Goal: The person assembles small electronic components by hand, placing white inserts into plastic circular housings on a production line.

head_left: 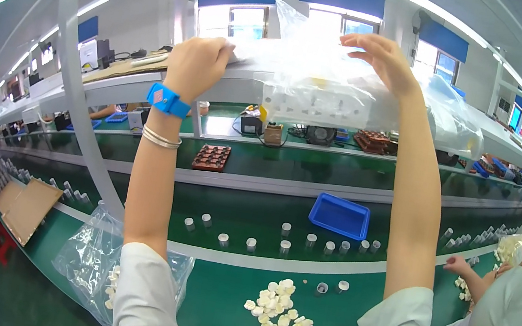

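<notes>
Both arms up over the shelf [133, 81], hands either side of the clear plastic bag [315, 65] lying on it. For handling that film well, I'd say: take a full fold at each side rather than one thin edge, lift before pulling so it doesn't snag on the perforated white strip [319, 106] under it, and go slow, since the film looks slippery and likely to drag whatever is near.

Pose: left hand [198, 63] raised, back of it toward the camera, wrist bent, fingers curled in at the bag's left side; can't tell if they pinch film. Right hand [383, 62] a bit higher, reaching in from the right, fingers loosely bent and slightly apart, thumb off them, nothing visibly gripped. Forearms steep, roughly parallel.

Below: loose pile of cream pieces [283, 310] on the green bench [211, 314], white-topped cylinders [285, 246] and blue tray [339, 217] beyond it.
</notes>
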`<state>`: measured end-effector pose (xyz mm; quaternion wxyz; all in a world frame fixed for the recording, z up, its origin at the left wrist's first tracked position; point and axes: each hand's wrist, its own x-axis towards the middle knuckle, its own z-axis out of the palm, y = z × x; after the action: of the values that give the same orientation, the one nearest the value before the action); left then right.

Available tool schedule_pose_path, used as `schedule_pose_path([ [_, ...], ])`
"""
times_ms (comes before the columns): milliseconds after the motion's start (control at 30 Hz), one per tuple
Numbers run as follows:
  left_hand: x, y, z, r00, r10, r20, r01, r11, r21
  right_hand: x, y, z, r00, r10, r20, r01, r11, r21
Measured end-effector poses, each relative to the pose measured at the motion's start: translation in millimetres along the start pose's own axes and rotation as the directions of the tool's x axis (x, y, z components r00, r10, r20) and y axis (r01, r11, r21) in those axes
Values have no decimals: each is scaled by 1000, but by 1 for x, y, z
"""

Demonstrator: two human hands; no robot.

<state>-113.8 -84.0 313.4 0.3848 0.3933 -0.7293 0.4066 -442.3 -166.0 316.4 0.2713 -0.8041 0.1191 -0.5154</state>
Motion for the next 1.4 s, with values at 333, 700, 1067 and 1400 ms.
schedule_pose_path([
  [333, 22, 5, 20, 993, 23, -119, 2, 978, 208, -15, -17, 24, 982, 82, 173, -25, 950, -311],
  [700, 56, -5, 35, 980, 150, 131, -176, 960, 216, -30, -9, 17, 992, -121, 36, 125, 976, -181],
  [1067, 55, 29, 26, 945, -326, 17, 315, 898, -306, 60, 3, 63, 803, 582, 129, -109, 357, -928],
  [1400, 47, 59, 22, 796, 152, 586, 91, 927, -363, 27, -54, 36, 747, 653, 123, -243, 442, -864],
])
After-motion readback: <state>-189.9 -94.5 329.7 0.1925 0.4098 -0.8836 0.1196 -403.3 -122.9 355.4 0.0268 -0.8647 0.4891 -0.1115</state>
